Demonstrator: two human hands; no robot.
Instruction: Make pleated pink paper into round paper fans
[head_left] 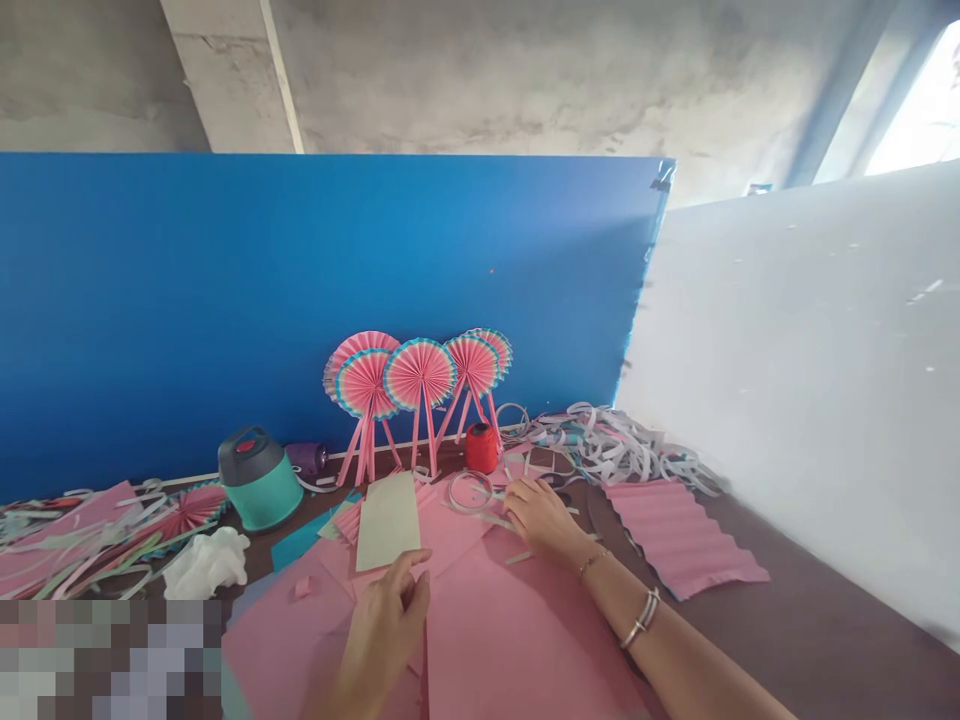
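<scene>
My left hand (390, 622) hovers low over pink paper sheets (517, 640), its index finger stretched and thumb apart, with nothing seen in it. Farther forward, my right hand (544, 520) reaches down among narrow paper strips, fingers bent but apart; its fingertips are partly hidden and I see nothing held. Just left of it lies a pale ring like a roll of tape (470, 492). Behind that stands a red spool of thread (481, 449). A pale cream sheet (388, 522) lies ahead of my left hand.
Several pink pleated paper fans (420, 374) lean on the blue partition (225, 270). A green container with a dark lid (260, 485) stands left, near crumpled white material (206, 563). Paper strips (607, 445) pile at back right, behind a creased pink sheet (682, 535). A white wall (810, 380) borders the right.
</scene>
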